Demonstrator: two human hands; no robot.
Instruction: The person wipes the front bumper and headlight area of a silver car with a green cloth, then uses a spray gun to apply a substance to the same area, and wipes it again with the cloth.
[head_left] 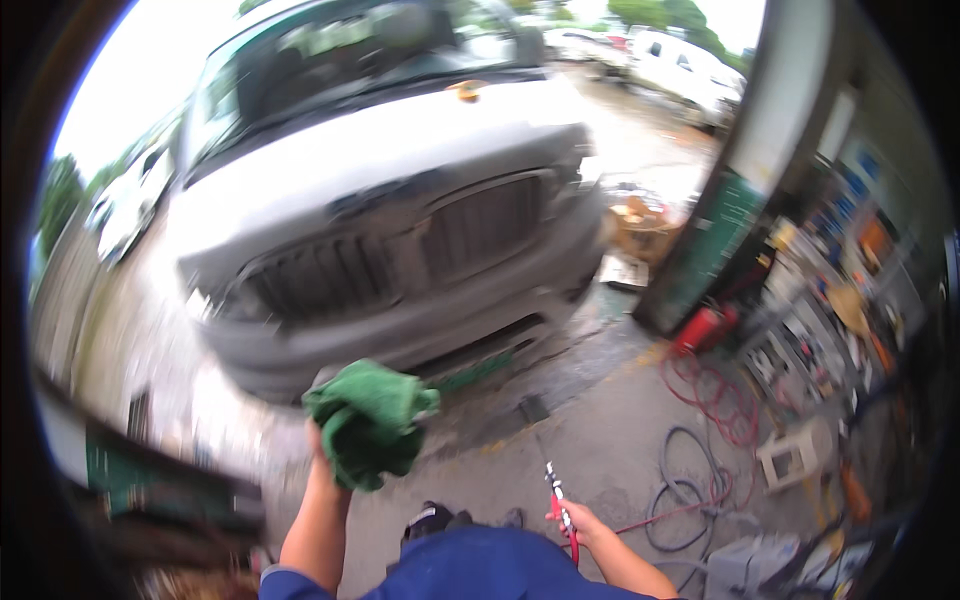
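A bunched green cloth (368,420) is held up in my left hand (319,452), its folds hiding most of the fingers. My right hand (583,524) is closed around what looks like an air blow gun (556,490), metal-tipped with a red body, pointing away from me. A red hose (640,522) runs from near it toward the right. Ahead stands a light-coloured car (420,275) with two wide grilles and its hood down, blurred by motion. The cloth is in front of the left part of its bumper in view; contact cannot be made out.
A small orange item (467,91) sits on the hood. To the right are a green-and-white pillar (735,215), a red cylinder (703,328), coiled red hose (715,400), dark hose loops (680,490) and a cluttered tool bench (800,345). Another car (135,205) is parked outside at left.
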